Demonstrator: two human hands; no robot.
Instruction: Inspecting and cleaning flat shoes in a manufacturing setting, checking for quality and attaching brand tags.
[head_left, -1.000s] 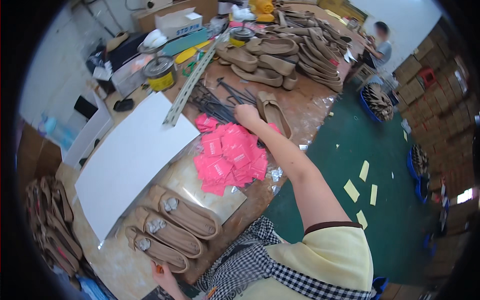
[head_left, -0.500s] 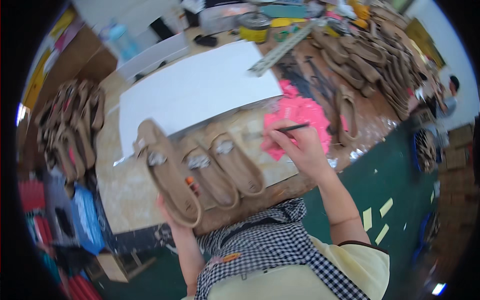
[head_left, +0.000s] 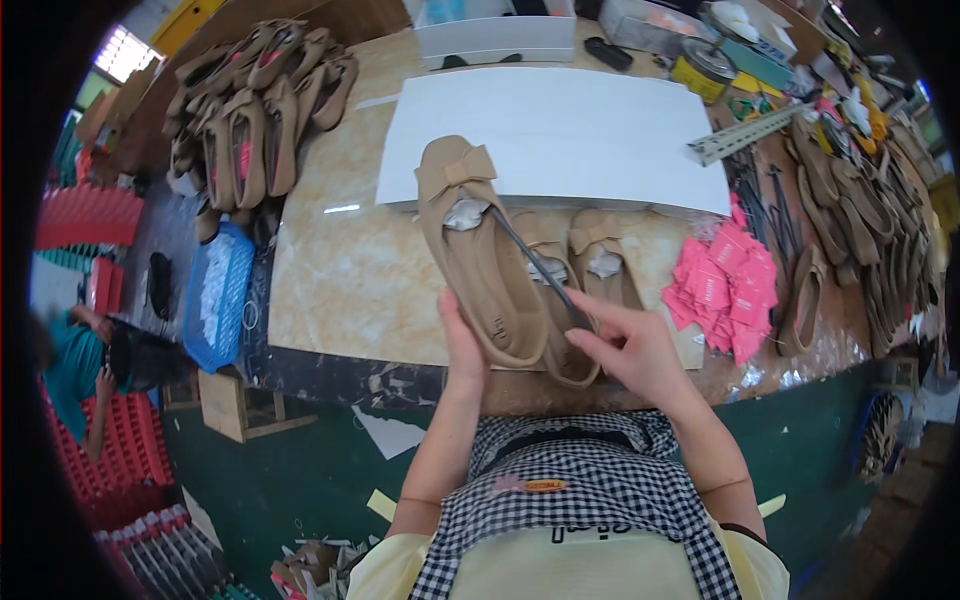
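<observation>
A tan flat shoe with a bow (head_left: 485, 265) is tilted up off the table, its heel side in my left hand (head_left: 462, 345). White crumpled paper (head_left: 464, 214) fills its toe. My right hand (head_left: 625, 345) pinches a thin dark stick (head_left: 528, 250) between thumb and forefinger. The stick's far end reaches into the shoe's opening beside the paper. Behind the held shoe, partly covered by it and my right hand, lie two more tan shoes (head_left: 598, 232), also with paper in their toes.
A long white box (head_left: 550, 130) lies beyond the shoes. Right of them are pink packets (head_left: 725, 285), dark sticks (head_left: 782, 205) and a shoe pile (head_left: 860, 200). More shoes (head_left: 245, 140) are heaped at left, above a blue basket (head_left: 215, 300). Another person (head_left: 85, 360) sits at far left.
My right hand has brought the dark stick from above the pink packets leftward to the shoe, and its tip is now inside the opening. The whole view has turned toward the left.
</observation>
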